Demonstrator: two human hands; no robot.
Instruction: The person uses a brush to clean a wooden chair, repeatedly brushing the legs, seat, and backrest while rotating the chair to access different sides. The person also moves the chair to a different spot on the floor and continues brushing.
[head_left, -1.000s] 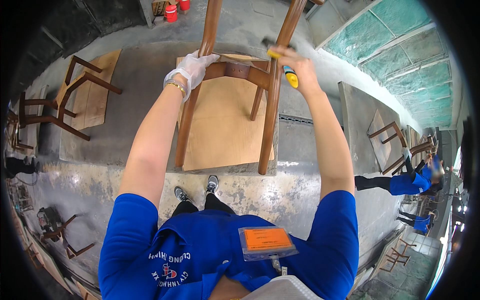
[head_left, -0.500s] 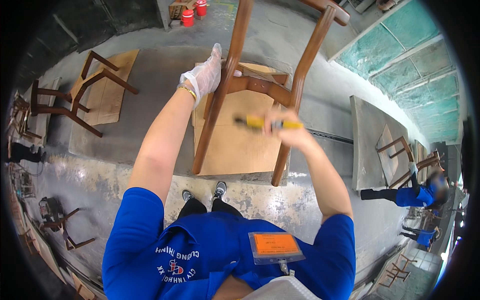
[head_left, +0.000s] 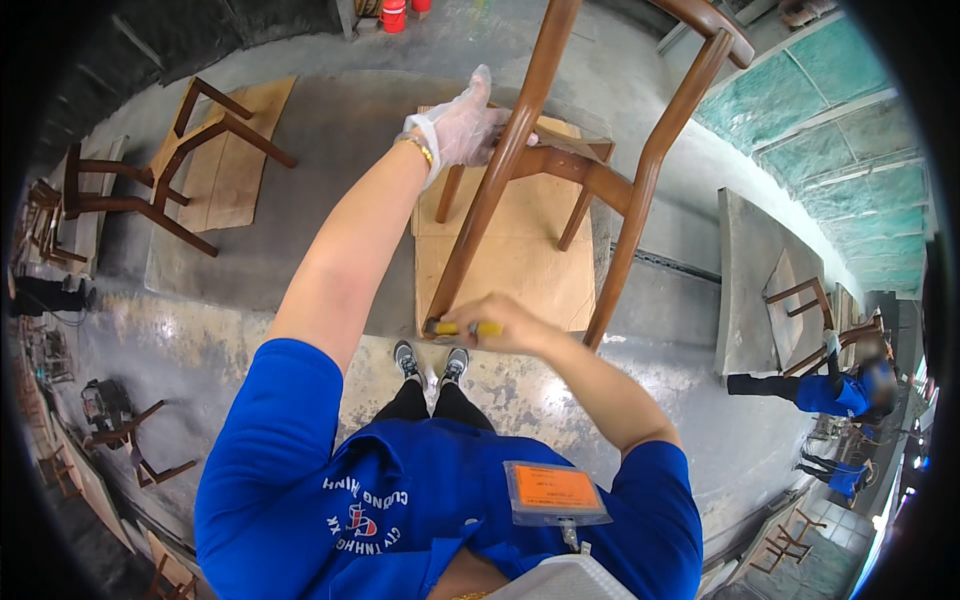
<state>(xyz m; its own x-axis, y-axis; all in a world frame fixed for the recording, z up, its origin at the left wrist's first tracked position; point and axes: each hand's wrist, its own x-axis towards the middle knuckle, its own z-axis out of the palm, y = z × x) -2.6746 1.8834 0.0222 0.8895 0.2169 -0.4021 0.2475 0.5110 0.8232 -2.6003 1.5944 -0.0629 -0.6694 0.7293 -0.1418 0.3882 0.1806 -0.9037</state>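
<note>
Where the chair (head_left: 558, 164) is: over the cardboard (head_left: 505, 270) on the bench (head_left: 320, 130), in front of the person, its cross rail joining two long legs.
Chair's long axis: running away from the person and slanting rightward, from the leg ends by the bench's near edge up to the curved backrest (head_left: 712, 20) at top right.
Chair's pointing: leg ends toward the person, backrest away; two shorter legs show beyond the long ones. Whether the long ends bear on the cardboard, I cannot tell.
Right hand (head_left: 510, 325): bare, fingers closed round a yellow tool (head_left: 490, 328), its dark head at the near end of the left leg (head_left: 479, 215); actual contact is unclear.
Just changed: a second ago the tool was up by the right leg (head_left: 636, 220), then between the legs; now it is down at the left leg's end. The work, I judge, has passed across to that leg.
Left hand (head_left: 460, 125): in a clear glove, still at the left leg, a finger stretched out and fingertips showing past the wood; how firmly it holds, I cannot tell.
Further out: another chair (head_left: 258, 140) to the left; a co-worker (head_left: 838, 392) in blue to the right; a red bucket (head_left: 394, 15) beyond.
</note>
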